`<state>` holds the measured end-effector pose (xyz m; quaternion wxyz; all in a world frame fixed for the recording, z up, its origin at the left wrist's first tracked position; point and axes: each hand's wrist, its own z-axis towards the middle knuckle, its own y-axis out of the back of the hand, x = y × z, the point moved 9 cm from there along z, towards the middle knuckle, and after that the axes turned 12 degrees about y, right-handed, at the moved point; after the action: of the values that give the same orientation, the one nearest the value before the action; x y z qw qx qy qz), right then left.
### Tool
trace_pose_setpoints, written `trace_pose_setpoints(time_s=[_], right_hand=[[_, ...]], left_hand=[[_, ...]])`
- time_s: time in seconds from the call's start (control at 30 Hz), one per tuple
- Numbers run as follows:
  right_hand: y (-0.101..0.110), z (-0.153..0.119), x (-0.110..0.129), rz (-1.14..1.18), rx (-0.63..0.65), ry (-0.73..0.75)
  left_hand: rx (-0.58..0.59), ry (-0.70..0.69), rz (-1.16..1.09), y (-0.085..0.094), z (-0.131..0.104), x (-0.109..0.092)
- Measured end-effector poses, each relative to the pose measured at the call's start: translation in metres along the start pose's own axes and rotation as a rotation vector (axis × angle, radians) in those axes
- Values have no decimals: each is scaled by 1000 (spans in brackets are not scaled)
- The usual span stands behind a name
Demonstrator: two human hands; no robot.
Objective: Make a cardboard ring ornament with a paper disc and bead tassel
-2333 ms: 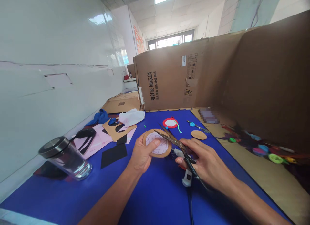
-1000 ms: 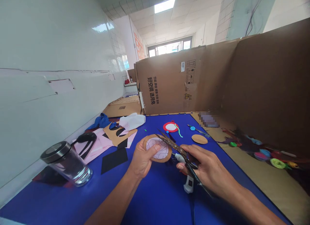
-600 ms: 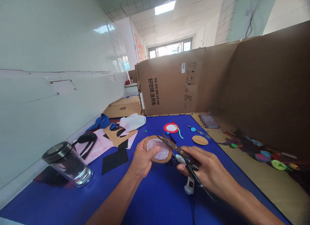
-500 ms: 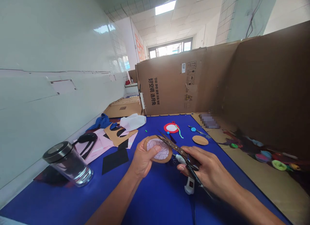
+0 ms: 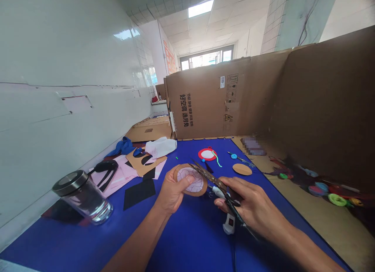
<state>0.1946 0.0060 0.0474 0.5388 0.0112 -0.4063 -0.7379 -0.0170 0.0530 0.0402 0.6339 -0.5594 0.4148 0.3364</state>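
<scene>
In my left hand (image 5: 172, 192) is a round tan cardboard disc (image 5: 202, 192), its white face drawn over with purple lines. My left thumb presses on that face and the fingers pass behind it. My right hand (image 5: 252, 201) is closed around worn, dark scissors (image 5: 215, 180), whose narrow tips reach over the disc's upper right edge. Whether the blades touch the disc I cannot tell. Partly hidden below the scissors lies a white glue gun (image 5: 229, 224), its dark cord running toward me.
Beyond my hands lie a red-rimmed disc (image 5: 207, 154), a tan oval (image 5: 242, 169) and a pen-like tool (image 5: 240, 159). A glass bottle (image 5: 83, 198), black sheet (image 5: 139, 194) and fabric scraps (image 5: 120, 172) are at left. Cardboard walls (image 5: 205, 104) stand behind; colourful bits (image 5: 319, 189) lie right.
Almost nothing differs. The disc has shifted very slightly in my left hand; the scissors and my right hand stay in place.
</scene>
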Motion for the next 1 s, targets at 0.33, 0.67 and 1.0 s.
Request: trace_pose_setpoints(time_s=[0.33, 0.67, 1.0], right_hand=[[2, 3, 3, -19, 2, 1], [1, 3, 5, -28, 16, 8], [2, 3, 5, -25, 8, 8]], left_hand=[[8, 0, 5, 0, 0, -2], [28, 9, 11, 1, 1, -2], [12, 16, 15, 3, 1, -2]])
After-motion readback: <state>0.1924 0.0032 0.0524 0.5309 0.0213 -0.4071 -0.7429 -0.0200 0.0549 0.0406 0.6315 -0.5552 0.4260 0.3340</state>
